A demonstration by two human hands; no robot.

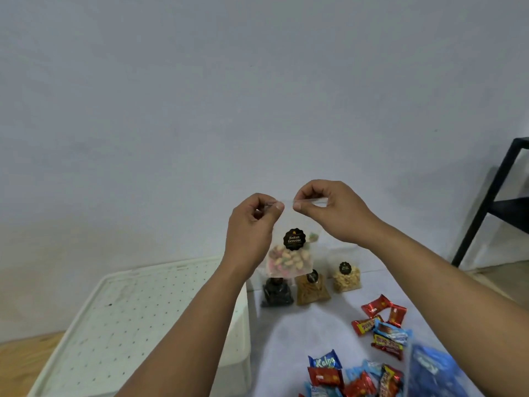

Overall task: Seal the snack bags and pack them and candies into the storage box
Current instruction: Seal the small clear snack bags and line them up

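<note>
I hold a clear snack bag [289, 253] of coloured biscuits, with a black round label, up in the air. My left hand [252, 224] pinches its top strip at the left, and my right hand [329, 210] pinches the same strip at the right. Below it, three more snack bags stand on the white table: a dark one [277, 293], a brown one [312, 289] and a pale yellow one [346, 277]. Red and blue wrapped candies [380, 328] lie scattered at the right, with more candies [343, 373] near the bottom edge. A white storage box [137, 316] with a dotted lid sits at the left.
The white-covered table [300, 328] carries the bags and candies. A blurred blue packet [432, 371] lies at the bottom right. A black metal frame [492, 202] stands at the right by the wall. Wooden floor [20, 359] shows at the lower left.
</note>
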